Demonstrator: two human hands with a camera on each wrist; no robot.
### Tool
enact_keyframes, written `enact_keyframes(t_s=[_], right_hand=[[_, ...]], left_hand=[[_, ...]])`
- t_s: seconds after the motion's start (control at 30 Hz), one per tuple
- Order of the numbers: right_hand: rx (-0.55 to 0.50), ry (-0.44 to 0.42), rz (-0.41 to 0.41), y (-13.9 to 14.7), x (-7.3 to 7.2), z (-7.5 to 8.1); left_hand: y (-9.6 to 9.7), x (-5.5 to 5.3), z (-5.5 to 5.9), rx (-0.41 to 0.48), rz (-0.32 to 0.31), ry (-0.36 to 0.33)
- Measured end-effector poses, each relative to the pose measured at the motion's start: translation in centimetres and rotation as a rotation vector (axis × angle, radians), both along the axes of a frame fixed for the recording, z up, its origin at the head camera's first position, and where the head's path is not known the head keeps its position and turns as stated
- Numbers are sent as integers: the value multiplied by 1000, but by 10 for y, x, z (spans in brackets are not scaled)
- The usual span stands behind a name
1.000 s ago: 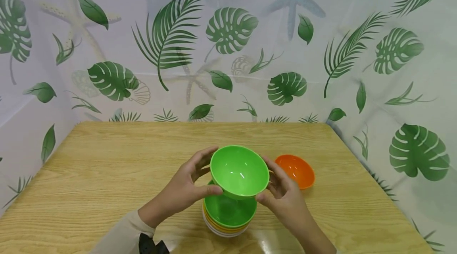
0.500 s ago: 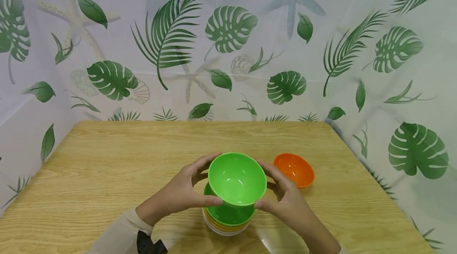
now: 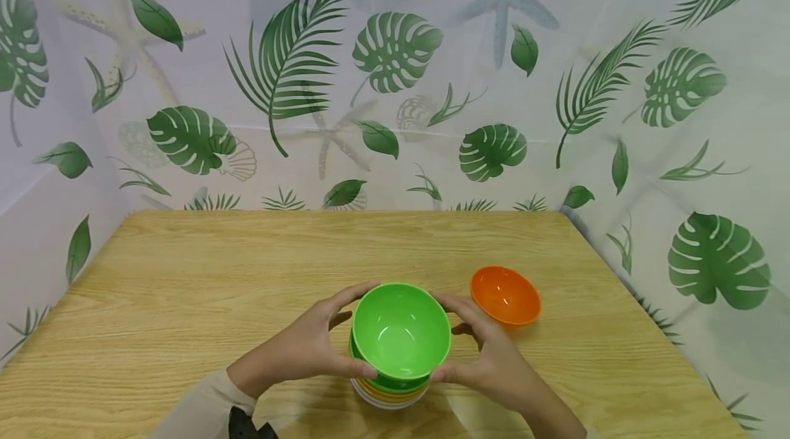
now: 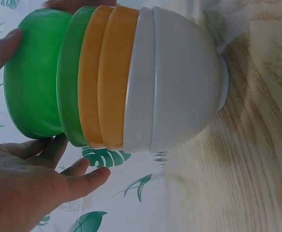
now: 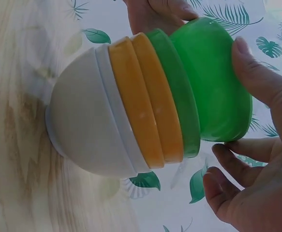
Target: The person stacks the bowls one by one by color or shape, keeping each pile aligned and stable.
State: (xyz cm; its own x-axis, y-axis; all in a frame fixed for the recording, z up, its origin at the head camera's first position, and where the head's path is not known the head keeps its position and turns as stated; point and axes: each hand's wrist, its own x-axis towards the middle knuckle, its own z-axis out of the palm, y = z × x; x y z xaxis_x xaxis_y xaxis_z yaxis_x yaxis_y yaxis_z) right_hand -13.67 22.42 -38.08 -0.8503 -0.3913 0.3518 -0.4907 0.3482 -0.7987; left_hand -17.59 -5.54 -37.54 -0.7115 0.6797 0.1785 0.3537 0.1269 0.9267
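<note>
Both hands hold a bright green bowl [image 3: 401, 333] by its sides, tilted slightly toward the head camera. My left hand [image 3: 305, 346] grips it on the left, thumb at the near side; my right hand [image 3: 490, 357] mirrors this on the right. Directly beneath stands a stack of nested bowls. From its top down come a second green bowl [image 4: 69, 77], two yellow-orange bowls [image 4: 117, 77] and two white bowls [image 4: 186, 82]. In the wrist views, the held bowl's base sits within the lower green bowl's rim; whether it touches inside is hidden.
An orange bowl [image 3: 506, 295] rests tilted on the wooden table [image 3: 216, 274], right of and beyond the stack. Leaf-printed cloth [image 3: 395, 116] hangs behind the table and along both sides.
Both hands have lowered the green bowl toward the near side, bringing it down onto the stack. It covers more of the lower green bowl. The orange bowl stays in place.
</note>
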Motion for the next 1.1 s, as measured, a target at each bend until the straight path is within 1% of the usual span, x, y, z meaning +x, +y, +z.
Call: enact_keyframes(t_s=[0.13,0.4,0.53,0.67,0.83,1.0,1.1], right_hand=[[37,11,-17,-1,1,-4],[66,21,-19,-3,1,-11],[70,10,-23,-4,1,-13],[71,-30,-42,-6,2,-16],[74,-62,-41,-6,2,-17],[60,-94,-40,-6,1,-17],[44,-119,-31,-7,1,-18]], left_hand=[[-1,1,-2,-17,3,1],[-3,1,-6,-35,-4,-14],[-3,0,-8,-51,-6,-18],[-3,-1,-10,-66,-12,-18],[-3,-3,-11,-76,-31,-30],[-3,-4,-11,-71,-53,-66],[-4,-4,-12,-77,-54,-86]])
